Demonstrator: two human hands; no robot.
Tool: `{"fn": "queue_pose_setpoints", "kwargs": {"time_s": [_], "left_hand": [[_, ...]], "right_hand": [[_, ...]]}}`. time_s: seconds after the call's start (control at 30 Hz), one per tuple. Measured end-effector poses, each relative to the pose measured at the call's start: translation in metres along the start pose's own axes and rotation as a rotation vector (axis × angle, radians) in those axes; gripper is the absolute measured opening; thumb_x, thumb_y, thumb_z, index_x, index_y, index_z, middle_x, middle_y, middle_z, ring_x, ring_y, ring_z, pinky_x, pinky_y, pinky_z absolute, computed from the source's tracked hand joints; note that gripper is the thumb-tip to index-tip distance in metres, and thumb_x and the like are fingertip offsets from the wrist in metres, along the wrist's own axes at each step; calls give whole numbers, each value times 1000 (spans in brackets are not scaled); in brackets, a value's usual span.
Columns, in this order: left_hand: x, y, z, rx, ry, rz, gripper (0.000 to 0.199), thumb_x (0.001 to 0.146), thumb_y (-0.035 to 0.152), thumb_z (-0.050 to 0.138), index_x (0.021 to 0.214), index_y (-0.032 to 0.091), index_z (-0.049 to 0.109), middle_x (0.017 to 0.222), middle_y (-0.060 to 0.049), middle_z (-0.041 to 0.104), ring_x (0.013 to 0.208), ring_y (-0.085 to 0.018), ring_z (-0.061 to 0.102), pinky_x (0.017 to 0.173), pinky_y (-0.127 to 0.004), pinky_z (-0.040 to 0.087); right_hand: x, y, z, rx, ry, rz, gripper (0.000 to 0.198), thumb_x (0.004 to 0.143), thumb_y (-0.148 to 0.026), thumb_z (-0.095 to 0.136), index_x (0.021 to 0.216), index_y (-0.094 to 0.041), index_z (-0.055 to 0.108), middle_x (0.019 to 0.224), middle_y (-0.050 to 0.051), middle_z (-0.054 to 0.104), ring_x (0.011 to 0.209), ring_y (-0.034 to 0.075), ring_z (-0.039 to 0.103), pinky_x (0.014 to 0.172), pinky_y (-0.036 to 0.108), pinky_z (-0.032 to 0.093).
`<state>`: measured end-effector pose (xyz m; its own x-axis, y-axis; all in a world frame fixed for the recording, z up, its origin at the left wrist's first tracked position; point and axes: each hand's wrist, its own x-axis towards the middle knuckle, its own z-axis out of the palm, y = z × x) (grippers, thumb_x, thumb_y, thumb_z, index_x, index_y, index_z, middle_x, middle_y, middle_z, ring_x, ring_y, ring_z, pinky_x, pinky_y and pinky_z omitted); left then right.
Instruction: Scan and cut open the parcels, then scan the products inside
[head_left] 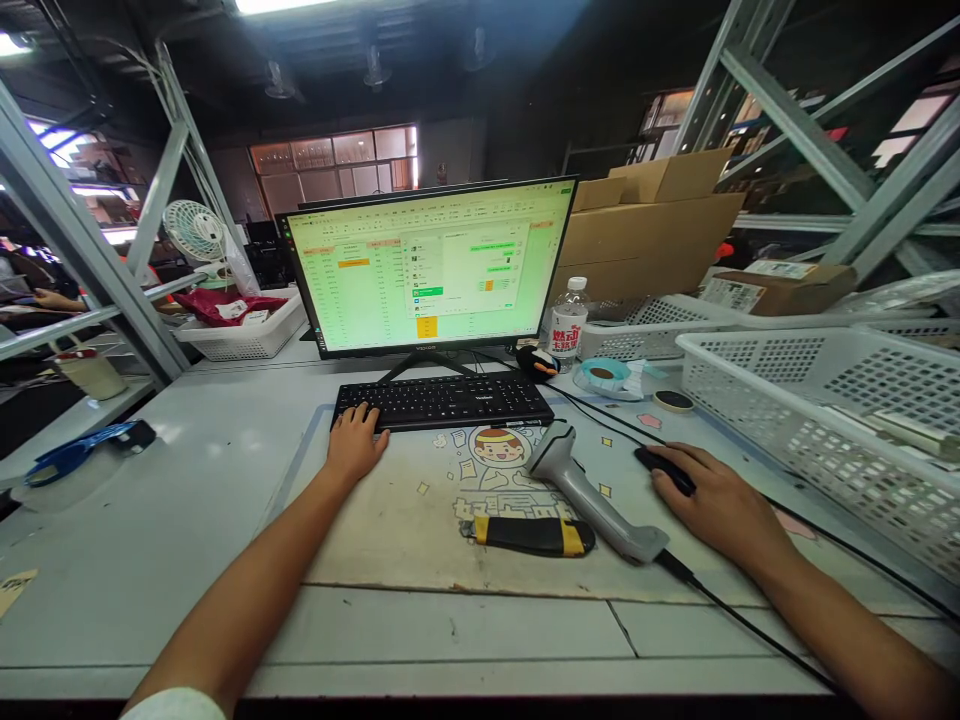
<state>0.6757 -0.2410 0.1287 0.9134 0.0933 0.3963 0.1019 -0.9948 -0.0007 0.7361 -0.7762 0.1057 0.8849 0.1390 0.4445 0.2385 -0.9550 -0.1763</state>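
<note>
My left hand (357, 441) rests with its fingers apart on the left end of a black keyboard (450, 398). Under my right hand (709, 495) is a black computer mouse (666, 470), with my fingers laid over it. Behind the keyboard stands a lit monitor (427, 270) showing a spreadsheet and a chat window. Between my arms, a grey barcode scanner (592, 495) lies on a printed desk mat (390, 540). Beside it is a black and yellow utility knife (531, 535).
A water bottle (568, 325), a roll of tape (604, 374) and a white plastic basket (780, 400) stand to the right. Cardboard boxes (637, 245) are stacked behind. At the left lies a blue-handled tape dispenser (82, 455). The scanner cable (750, 620) runs off the front edge.
</note>
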Motion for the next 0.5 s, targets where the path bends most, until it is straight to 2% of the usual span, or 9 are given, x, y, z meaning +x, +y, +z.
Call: {"fn": "queue_pose_setpoints", "kwargs": {"time_s": [0.23, 0.3, 0.37, 0.43, 0.5], "left_hand": [[-2, 1, 5, -20, -17, -9, 50, 102, 42, 56, 145, 17, 61, 156, -13, 56, 139, -36, 52, 116, -52, 49], [4, 1, -6, -38, -51, -26, 49, 102, 41, 56, 144, 17, 62, 158, -13, 54, 141, -36, 52, 113, -51, 51], [9, 2, -35, -63, -102, -41, 44, 102, 39, 56, 140, 17, 65, 157, -13, 56, 139, -35, 54, 109, -49, 53], [6, 9, -83, -113, -117, -31, 39, 102, 39, 56, 134, 19, 68, 149, -13, 63, 134, -34, 59, 106, -47, 55], [-17, 25, -138, -215, -73, 42, 37, 103, 41, 55, 132, 23, 68, 138, -10, 70, 130, -32, 62, 106, -46, 54]], "right_hand": [[1, 0, 2, 60, 18, -23, 58, 97, -55, 38, 133, -19, 65, 140, 12, 64, 125, 32, 64, 111, 51, 52], [2, 0, 2, 68, 35, -41, 58, 97, -55, 39, 133, -17, 63, 139, 15, 64, 125, 32, 63, 113, 50, 51], [3, 2, 4, 77, 54, -54, 57, 96, -54, 40, 131, -15, 63, 136, 17, 65, 126, 32, 63, 115, 48, 50], [5, 4, 7, 88, 72, -70, 56, 95, -54, 41, 128, -15, 64, 133, 18, 66, 125, 33, 64, 114, 49, 50], [6, 7, 11, 96, 96, -92, 55, 94, -54, 42, 125, -15, 65, 132, 18, 67, 124, 34, 64, 112, 52, 51]]}}
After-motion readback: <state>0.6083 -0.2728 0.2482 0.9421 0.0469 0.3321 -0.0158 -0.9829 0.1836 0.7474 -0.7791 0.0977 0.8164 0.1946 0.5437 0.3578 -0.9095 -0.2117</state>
